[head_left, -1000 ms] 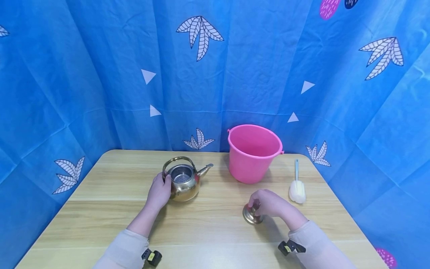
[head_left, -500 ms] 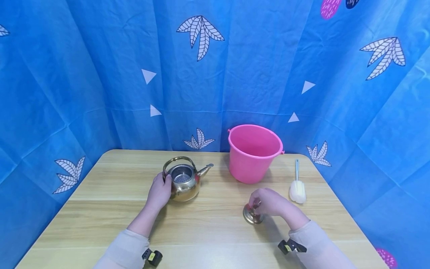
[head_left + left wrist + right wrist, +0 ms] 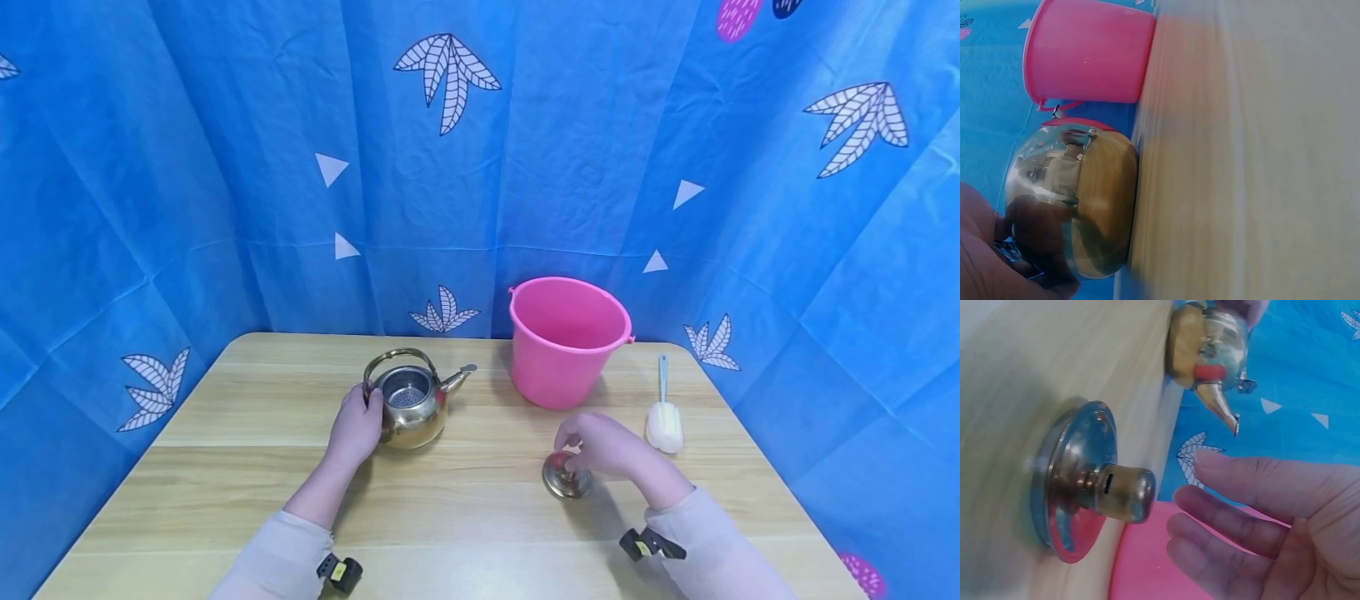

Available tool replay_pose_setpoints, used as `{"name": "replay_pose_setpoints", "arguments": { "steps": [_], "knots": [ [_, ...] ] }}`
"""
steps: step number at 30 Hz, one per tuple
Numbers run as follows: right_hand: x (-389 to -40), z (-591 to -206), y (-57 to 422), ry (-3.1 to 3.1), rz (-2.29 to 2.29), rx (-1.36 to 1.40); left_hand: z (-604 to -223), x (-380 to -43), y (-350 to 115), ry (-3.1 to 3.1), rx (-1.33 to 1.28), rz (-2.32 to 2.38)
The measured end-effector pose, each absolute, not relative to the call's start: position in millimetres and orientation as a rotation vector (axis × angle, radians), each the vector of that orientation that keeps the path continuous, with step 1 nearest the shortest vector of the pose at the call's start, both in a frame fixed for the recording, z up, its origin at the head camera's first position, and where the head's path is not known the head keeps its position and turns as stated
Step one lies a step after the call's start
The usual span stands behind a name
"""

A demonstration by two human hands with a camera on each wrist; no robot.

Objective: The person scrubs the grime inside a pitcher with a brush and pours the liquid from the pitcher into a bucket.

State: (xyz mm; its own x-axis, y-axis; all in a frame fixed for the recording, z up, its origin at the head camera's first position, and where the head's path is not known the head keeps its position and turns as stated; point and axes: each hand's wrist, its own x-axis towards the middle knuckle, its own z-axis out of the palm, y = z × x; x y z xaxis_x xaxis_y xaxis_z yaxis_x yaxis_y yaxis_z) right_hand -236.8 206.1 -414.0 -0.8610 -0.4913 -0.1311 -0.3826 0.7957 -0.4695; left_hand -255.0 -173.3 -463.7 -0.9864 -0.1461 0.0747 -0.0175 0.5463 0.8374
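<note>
A brass-coloured teapot (image 3: 414, 423), uncovered with a perforated strainer showing in its mouth, stands on the table at centre left. My left hand (image 3: 356, 427) grips it where the arched handle meets the body, on the side away from the spout. The left wrist view shows its shiny round body (image 3: 1107, 206) beside my fingers. To the right, the matching lid (image 3: 1063, 487) lies on the table, knob up. My right hand (image 3: 609, 448) hovers just over it. In the right wrist view, loosely bent fingers and thumb are spread apart, with a gap between them and the knob (image 3: 1129, 494).
A pink bucket (image 3: 558, 375) stands at the back, right of the teapot. A white sponge brush (image 3: 663, 427) with a pale blue handle lies at the table's right side. Blue patterned cloth (image 3: 480, 192) hangs behind and on both sides of the wooden table (image 3: 450, 533).
My right hand has let go of the lid's knob and lifted slightly away, leaving the lid on the table. The left hand and the teapot have not moved.
</note>
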Motion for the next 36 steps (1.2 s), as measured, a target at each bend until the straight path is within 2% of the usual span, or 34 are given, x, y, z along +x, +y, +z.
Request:
{"name": "replay_pose_setpoints", "arguments": {
  "steps": [36],
  "knots": [
    [-239.2,-388.1,194.9,2.789,-0.683,-0.714,-462.6,-254.5,-173.3,-2.645,0.156,-1.402]
  ]
}}
